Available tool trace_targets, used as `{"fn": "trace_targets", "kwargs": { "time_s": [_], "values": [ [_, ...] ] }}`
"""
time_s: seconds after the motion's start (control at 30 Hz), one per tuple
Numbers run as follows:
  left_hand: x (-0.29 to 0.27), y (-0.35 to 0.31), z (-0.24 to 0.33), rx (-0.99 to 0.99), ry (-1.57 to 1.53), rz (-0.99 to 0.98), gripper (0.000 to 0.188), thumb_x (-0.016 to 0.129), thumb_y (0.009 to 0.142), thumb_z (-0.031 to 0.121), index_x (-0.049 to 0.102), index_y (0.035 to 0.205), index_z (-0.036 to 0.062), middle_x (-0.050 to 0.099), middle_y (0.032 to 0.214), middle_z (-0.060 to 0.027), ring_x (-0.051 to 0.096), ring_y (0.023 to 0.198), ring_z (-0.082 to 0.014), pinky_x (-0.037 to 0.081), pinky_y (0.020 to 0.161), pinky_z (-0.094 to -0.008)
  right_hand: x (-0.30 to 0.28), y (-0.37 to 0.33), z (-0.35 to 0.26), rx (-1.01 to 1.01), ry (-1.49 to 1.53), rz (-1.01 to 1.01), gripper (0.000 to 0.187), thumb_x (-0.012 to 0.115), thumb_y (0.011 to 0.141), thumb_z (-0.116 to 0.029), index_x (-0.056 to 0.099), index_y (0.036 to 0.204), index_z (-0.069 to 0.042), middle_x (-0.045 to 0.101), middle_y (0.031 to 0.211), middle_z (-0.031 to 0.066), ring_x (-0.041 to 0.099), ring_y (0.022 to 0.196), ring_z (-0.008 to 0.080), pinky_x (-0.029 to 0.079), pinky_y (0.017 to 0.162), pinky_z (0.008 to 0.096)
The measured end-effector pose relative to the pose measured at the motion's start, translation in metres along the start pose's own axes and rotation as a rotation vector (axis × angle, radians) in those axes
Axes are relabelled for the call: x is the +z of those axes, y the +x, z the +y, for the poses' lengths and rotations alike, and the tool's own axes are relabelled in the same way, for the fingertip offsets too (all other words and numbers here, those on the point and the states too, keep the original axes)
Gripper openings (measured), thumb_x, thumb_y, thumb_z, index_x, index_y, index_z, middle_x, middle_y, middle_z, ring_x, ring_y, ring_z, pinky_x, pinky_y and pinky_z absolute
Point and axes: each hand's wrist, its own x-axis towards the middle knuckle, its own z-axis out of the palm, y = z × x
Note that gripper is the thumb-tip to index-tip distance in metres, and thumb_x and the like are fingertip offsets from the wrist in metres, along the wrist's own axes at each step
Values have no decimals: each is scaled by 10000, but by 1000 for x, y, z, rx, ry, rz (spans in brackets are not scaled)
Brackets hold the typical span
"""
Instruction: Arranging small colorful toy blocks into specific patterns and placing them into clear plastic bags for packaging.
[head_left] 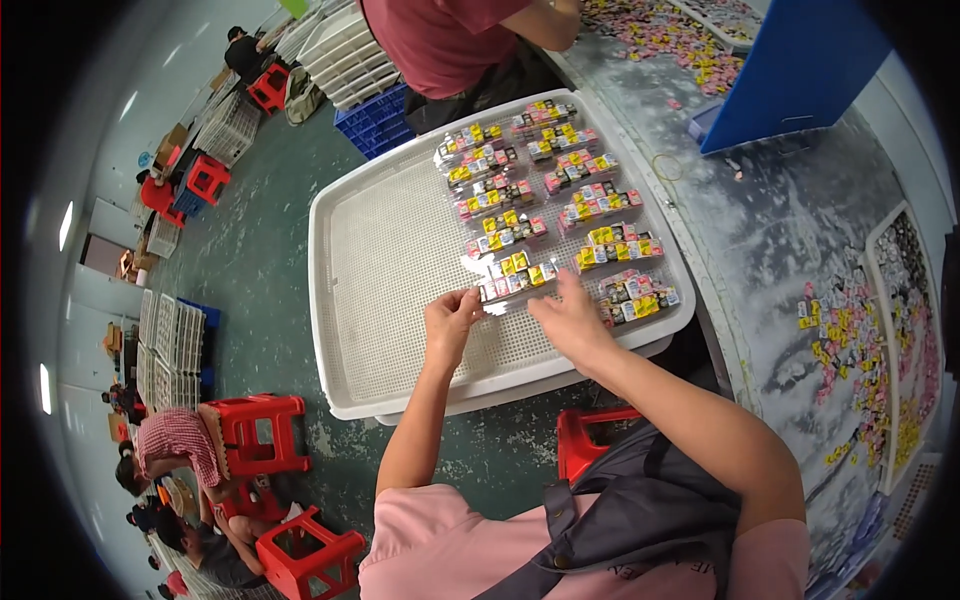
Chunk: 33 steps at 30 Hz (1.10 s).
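A clear plastic pack of small yellow, white and black pieces (512, 277) lies at the near end of the left row on a white perforated tray (385, 270). My left hand (452, 320) pinches the pack's left end between thumb and fingers. At its right end is my right hand (572, 318), thumb and fingers closed around the near right corner. Several similar packs (505, 232) lie beyond it in the same row. A second row of packs (618, 245) runs along the tray's right side, the nearest pack (637, 298) just right of my right hand.
To the right stands a grey worktable (730, 260) with a blue panel (795, 75) and scattered small colourful pieces (840, 350). A person in a dark red shirt (450, 45) is at the tray's far end. Red stools (260, 435) and stacked crates (175, 335) stand on the left.
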Motion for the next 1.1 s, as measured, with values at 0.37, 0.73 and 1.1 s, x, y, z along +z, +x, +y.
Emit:
{"fn": "trace_targets", "kwargs": {
  "time_s": [0.37,0.73,1.1],
  "values": [
    [35,-13,13,748,855,371,402,685,943,200,590,1197,-96,630,1096,-195,614,998,-293,521,851,-393,-157,-1,9,-511,-508,209,140,624,904,-115,682,985,-17,699,928,171,671,885,345,539,787,395],
    [132,2,25,1062,910,-131,459,746,834,145,598,1262,66,557,1275,-174,476,1255,-402,261,1138,-608,-155,24,12,-366,-771,173,201,588,852,-76,704,994,6,707,983,190,624,1039,365,496,936,451],
    [129,-3,29,1028,931,-104,409,731,863,204,610,1219,46,570,1213,-166,499,1228,-373,235,1133,-639,-153,32,5,-410,-743,151,201,585,859,-59,652,1031,18,633,1088,209,605,1019,385,488,918,462]
  ]
}}
